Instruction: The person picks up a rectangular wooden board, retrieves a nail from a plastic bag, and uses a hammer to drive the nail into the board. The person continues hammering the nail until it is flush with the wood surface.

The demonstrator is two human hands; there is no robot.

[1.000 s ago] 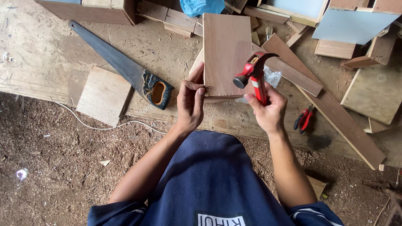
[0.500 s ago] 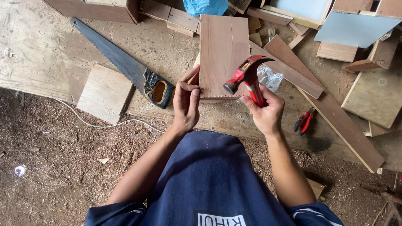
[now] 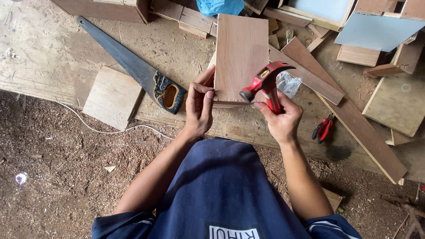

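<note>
A reddish-brown wooden panel lies on the plywood work surface in front of me. My left hand pinches a small nail against the panel's near left corner. My right hand grips a red-handled claw hammer; its head hangs just above the panel's near edge, to the right of the nail.
A hand saw with a dark handle lies to the left, beside a square plywood piece. Red pliers lie right of my hand. Long boards, offcuts and a pale blue sheet crowd the far right. A white cord crosses the sawdust floor.
The hammer head has swung leftward and lower, nearer the nail. My left hand has stayed at the panel's near corner.
</note>
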